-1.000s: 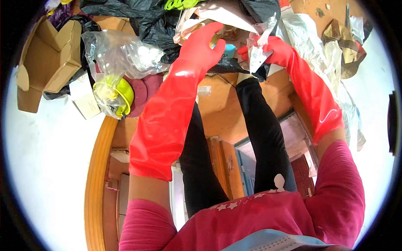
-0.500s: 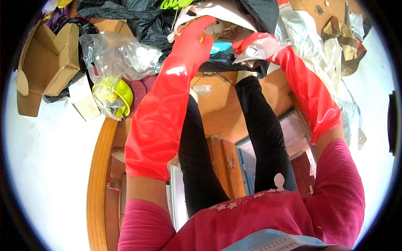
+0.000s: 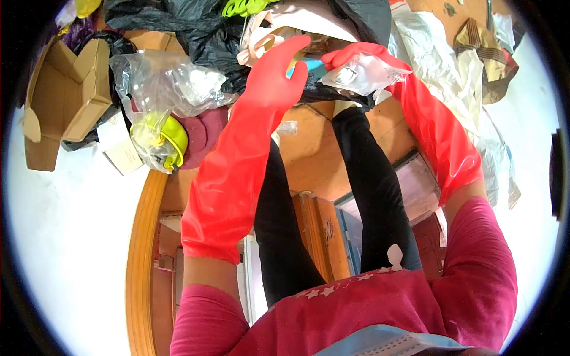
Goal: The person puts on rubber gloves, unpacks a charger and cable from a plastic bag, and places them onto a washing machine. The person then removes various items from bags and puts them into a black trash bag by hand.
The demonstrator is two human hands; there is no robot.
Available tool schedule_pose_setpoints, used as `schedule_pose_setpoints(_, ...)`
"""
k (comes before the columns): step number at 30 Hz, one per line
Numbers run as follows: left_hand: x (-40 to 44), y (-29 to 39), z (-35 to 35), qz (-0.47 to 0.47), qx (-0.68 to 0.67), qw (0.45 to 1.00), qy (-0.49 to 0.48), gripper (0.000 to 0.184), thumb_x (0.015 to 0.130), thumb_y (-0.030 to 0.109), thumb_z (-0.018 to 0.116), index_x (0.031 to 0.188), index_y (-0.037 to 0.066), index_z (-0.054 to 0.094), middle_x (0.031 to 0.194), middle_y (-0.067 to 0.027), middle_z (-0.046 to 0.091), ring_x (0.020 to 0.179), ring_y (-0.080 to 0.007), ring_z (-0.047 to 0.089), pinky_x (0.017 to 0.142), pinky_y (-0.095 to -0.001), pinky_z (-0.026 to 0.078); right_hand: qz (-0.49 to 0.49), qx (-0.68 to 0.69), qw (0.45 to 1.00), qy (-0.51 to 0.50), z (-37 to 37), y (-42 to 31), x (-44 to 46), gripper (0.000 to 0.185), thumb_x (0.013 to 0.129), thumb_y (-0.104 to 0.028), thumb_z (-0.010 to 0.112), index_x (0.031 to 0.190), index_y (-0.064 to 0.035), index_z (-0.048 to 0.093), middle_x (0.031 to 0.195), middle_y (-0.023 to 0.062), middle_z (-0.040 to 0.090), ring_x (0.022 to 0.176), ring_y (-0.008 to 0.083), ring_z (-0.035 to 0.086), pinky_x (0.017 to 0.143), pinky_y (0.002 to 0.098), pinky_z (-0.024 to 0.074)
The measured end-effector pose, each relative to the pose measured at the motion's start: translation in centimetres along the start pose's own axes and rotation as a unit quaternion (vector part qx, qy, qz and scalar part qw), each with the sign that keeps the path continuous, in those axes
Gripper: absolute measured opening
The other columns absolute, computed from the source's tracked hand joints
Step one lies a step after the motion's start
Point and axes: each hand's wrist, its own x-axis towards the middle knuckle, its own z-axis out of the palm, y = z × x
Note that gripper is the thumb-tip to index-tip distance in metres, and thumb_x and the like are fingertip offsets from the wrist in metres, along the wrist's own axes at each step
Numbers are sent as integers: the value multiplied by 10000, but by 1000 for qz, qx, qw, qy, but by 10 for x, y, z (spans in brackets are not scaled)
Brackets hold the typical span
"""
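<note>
pink shirt (image 3: 356,311) on the near side of the clear packet (image 3: 362,76), black trouser legs (image 3: 368,160) between. near side and left of packet: yellow-green plastic thing (image 3: 176,141), maroon cap-like thing (image 3: 205,136) next to it. packet itself is in the red-gloved right hand (image 3: 374,51), gripped; contents too glary to read. red-gloved left hand (image 3: 270,80) is just left of packet, thumb and fingers parted, small yellowish patch in the gap; can't tell if it's held. blue thing (image 3: 316,67) between packet and left hand, partly hidden. well left of packet: cardboard box (image 3: 86,111). right of packet: crumpled white plastic (image 3: 428,50). beyond packet: pale pink fabric (image 3: 314,19); far left of that, black plastic (image 3: 205,26).
</note>
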Motion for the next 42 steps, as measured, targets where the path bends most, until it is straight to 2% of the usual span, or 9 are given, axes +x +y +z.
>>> schedule_pose_setpoints(4,-14,22,-4,2,-1,1000,-14,438,838,115,641,1259,29,558,1216,-158,618,1141,-292,580,969,-347,446,-12,-158,967,201,34,4,1,283,770,-182,729,942,22,635,1083,227,663,1002,268,648,883,345,516)
schedule_pose_setpoints(7,-20,39,-2,-8,31,999,-32,504,793,171,701,1261,52,558,1172,-169,631,1088,-319,605,929,-363,474,-42,188,964,182,32,4,0,319,744,-273,729,914,-16,649,1059,183,677,949,242,655,843,327,520)
schedule_pose_setpoints(11,-15,44,9,67,26,997,2,458,759,151,710,1198,92,594,1003,-142,669,885,-333,645,742,-385,511,-36,13,992,122,53,10,3,293,918,-191,496,1023,56,613,1200,248,580,1084,347,585,990,416,437)
schedule_pose_setpoints(13,-16,35,18,116,59,983,127,285,735,160,707,1013,116,662,745,-99,638,662,-322,606,571,-407,465,-53,-203,908,361,82,50,12,352,756,-331,751,905,-45,610,978,106,678,912,197,652,817,327,526)
schedule_pose_setpoints(17,-35,15,30,29,65,996,60,209,748,84,680,956,66,687,818,-139,659,757,-328,627,652,-408,484,109,-223,968,33,35,13,12,400,857,-169,680,1244,-94,617,1143,85,665,1055,190,621,930,317,474)
schedule_pose_setpoints(23,-54,2,34,79,63,988,117,58,766,41,623,819,24,640,728,-155,623,667,-355,598,581,-393,455,83,-123,987,57,48,-20,1,375,887,0,504,1231,-92,624,1185,72,653,1123,139,569,961,295,439)
schedule_pose_setpoints(29,-80,3,28,-77,-35,995,54,28,775,96,657,776,70,647,722,-133,625,665,-344,594,576,-401,456,153,-78,985,29,18,6,20,468,867,-211,602,1292,-24,541,1234,134,607,1179,193,549,1020,313,409)
schedule_pose_setpoints(31,-94,-3,34,-76,-11,992,98,38,772,77,667,788,57,639,718,-128,622,670,-336,596,582,-390,455,246,-215,919,220,27,24,39,342,852,-172,582,1169,-52,625,1118,151,663,956,211,648,857,307,489)
schedule_pose_setpoints(42,-114,2,33,-100,-8,988,120,74,815,51,659,884,27,658,779,-109,668,767,-258,643,685,-338,475,100,-655,695,279,36,59,134,519,866,-362,616,1259,-31,544,1129,179,639,1066,330,600,929,380,456)
